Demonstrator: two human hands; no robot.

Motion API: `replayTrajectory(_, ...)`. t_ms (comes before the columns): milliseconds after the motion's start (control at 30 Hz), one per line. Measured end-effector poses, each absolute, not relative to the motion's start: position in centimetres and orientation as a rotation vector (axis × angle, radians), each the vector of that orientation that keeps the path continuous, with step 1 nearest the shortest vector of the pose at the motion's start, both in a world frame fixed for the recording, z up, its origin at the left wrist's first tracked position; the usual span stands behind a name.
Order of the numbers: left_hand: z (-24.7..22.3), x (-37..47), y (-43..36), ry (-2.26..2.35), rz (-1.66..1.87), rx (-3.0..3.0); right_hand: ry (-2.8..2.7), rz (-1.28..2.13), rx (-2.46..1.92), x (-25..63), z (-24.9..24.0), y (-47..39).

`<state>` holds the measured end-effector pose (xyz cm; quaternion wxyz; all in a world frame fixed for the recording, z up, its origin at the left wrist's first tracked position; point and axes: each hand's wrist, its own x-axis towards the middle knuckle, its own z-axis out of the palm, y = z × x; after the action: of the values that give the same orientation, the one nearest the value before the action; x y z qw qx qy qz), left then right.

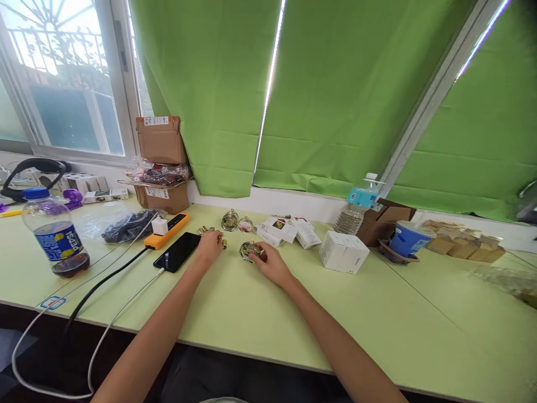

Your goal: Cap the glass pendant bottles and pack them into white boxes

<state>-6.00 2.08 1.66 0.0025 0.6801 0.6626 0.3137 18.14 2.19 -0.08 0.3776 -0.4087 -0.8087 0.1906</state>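
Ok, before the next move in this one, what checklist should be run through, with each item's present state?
1. Right hand on the round, patterned glass bottle: ok, fingers at its side.
2. Left hand gripping something: cannot tell, fingertips too small in view.
3. Small, shiny gold cylinders grouped together: not ok, they lie on both sides of the left hand.
4. Two other ornate glass bottles apart from both hands: ok, they stand farther back.
5. Flat black phone untouched by the left arm: cannot tell, they nearly meet in view.
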Motion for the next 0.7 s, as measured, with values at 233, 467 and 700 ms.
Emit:
replayTrajectory(233,2.6,-1.3,0.7,1.179,1.683,1.775,-2.095,0.58,-0.957,17.8,0.3,1.5)
replayTrajectory(467,2.0,0.0,0.0,1.117,1.613,1.91,-2.121,0.606,-0.922,17.5,0.9,1.0)
replayTrajectory(700,2.1,-0.2,-0.1,1.131,1.616,1.968,-2.12,0.619,-0.919,17.4,1.0,0.9)
